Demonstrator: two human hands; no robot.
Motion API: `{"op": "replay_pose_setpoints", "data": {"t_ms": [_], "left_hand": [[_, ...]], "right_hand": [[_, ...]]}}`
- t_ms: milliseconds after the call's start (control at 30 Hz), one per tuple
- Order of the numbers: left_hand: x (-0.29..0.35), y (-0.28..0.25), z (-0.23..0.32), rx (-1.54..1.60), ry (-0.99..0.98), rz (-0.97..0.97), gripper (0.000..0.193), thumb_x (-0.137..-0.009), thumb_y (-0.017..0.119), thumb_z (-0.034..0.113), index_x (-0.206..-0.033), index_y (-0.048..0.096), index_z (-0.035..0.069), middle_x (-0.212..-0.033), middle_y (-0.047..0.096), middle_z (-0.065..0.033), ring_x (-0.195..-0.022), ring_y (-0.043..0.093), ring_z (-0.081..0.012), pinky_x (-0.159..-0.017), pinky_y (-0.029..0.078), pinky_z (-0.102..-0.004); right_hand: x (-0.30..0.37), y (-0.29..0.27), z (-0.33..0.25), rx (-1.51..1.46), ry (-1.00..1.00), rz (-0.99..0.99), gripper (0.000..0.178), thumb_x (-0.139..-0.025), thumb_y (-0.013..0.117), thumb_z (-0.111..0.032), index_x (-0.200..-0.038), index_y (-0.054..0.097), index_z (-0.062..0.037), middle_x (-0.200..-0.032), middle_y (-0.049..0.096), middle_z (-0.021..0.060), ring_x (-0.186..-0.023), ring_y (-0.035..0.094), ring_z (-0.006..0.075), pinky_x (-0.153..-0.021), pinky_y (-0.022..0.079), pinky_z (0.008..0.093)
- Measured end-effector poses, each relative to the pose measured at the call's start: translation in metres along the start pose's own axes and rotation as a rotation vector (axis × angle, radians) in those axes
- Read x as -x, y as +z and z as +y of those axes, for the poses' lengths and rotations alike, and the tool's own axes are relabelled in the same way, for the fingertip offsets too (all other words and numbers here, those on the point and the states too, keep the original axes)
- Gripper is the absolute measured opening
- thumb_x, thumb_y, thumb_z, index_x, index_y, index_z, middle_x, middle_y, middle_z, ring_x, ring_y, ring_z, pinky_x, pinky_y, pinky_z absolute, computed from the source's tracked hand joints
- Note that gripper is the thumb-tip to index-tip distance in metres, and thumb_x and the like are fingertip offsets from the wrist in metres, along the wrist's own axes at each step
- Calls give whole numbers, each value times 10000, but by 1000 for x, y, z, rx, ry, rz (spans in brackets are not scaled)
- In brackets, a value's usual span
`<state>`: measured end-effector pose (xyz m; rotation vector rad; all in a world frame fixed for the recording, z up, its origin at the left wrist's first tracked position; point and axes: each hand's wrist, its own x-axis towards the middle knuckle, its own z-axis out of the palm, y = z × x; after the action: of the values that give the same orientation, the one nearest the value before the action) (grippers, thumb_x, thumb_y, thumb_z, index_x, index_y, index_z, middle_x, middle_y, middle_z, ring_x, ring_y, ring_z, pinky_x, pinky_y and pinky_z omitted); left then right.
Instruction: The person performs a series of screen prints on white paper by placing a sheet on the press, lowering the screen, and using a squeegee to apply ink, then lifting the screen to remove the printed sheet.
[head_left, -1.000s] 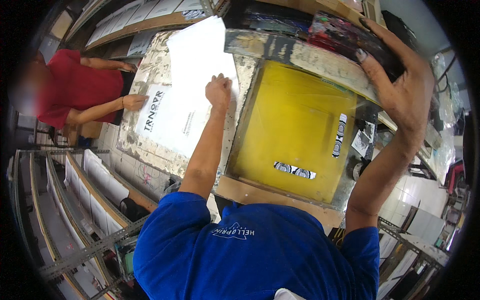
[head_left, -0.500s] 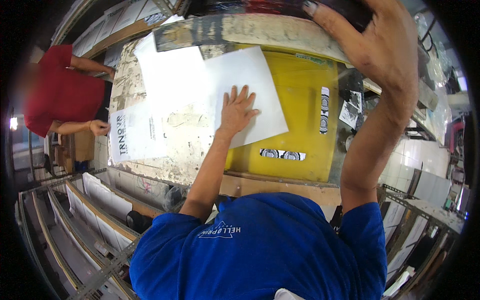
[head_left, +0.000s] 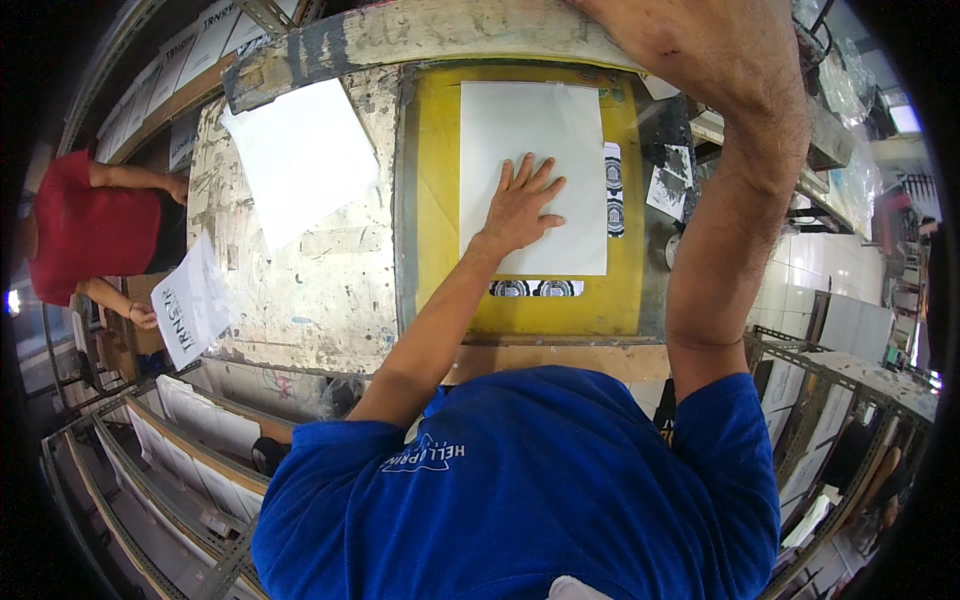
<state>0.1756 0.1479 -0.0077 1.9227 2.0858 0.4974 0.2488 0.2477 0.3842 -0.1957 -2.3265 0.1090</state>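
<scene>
My left hand [head_left: 522, 205] lies flat on a blank white sheet of paper [head_left: 535, 120], fingers spread. The sheet rests squarely on a yellow board [head_left: 430, 230]. Its right edge sits beside one black-and-white patterned strip [head_left: 614, 190], and its near edge beside another patterned strip [head_left: 540, 289]. My right hand [head_left: 690, 45] is raised at the top edge of the view, close to a worn, paint-stained wooden frame bar [head_left: 470, 30]. Its fingers are cut off by the picture, so what it holds, if anything, is hidden.
A stack of white paper [head_left: 305, 150] lies on the stained tabletop [head_left: 330, 300] to the left. Beyond it, a co-worker in a red shirt [head_left: 105, 220] holds a printed sheet [head_left: 190, 305]. Metal racks with boards [head_left: 170, 460] stand near left, another rack [head_left: 850, 400] at right.
My left hand has slid the sheet rightward and straightened it beside the strips. My right hand has moved up and partly out of view. The co-worker has lifted the printed sheet off the table.
</scene>
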Motion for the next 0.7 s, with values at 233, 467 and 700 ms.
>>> {"op": "replay_pose_setpoints", "data": {"t_ms": [233,467,700], "left_hand": [[9,9,5,-5,20,55,707,-906,637,548,-1513,484,217,-1658,288,-72,-1545,181,-359,-1249,91,-584],[13,10,3,35,53,112,720,-906,681,488,-1528,458,203,-1629,352,-96,-1516,271,-365,-1238,128,-587],[71,-127,43,1041,-48,1050,650,-834,592,51,-1466,440,34,-1346,615,-146,-1218,606,-286,-1073,450,-431]], "right_hand": [[0,2,6,-70,55,-49,457,-759,744,-282,-1070,754,52,-850,759,192,-736,750,272,-727,603,340],[3,21,17,-85,95,-5,481,-762,746,-297,-1087,747,57,-840,755,197,-738,751,258,-702,604,339],[34,-2,-20,-146,210,-143,481,-752,755,-255,-1177,735,-30,-822,739,152,-696,703,220,-656,560,337]]}}
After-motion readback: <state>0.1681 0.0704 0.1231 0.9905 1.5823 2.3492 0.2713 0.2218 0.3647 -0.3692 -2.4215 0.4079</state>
